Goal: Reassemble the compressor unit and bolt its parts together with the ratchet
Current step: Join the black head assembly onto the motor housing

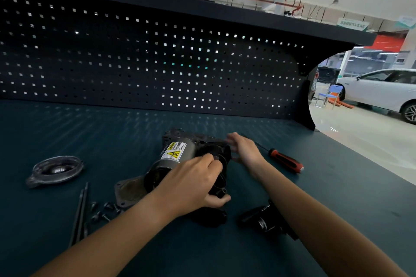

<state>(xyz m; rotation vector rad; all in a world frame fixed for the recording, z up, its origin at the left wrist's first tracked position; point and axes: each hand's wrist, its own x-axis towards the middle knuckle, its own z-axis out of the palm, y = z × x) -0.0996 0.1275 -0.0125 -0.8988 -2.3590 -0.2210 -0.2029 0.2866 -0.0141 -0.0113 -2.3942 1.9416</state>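
On the dark teal worktop (67, 137), the compressor unit, a grey metal cylinder with a yellow warning label (177, 152), lies on its side near the middle, in front of the black perforated back panel (157, 62). A black ring-shaped housing (225, 155) sits against the cylinder's right side. The left hand (193, 184) grasps this housing from the near side, fingers (213, 164) curled over its rim and the thumb tucked beneath. The right hand (245, 150) is at the housing's far edge, its fingers (234, 141) blurred, so I cannot tell whether they grip or only touch. A flat grey metal plate (128, 191) lies just beside the cylinder's near end. To the left rests a round grey metal cover (55, 169), with two long thin dark rods (78, 213) and a cluster of small dark screws (103, 209) nearer the person. A screwdriver with a red and black handle (286, 160) lies to the right of the right hand, and a black blocky part (263, 220) sits beside the right forearm. Beyond the worktop stand a white car (382, 89) and a blue chair (331, 94).
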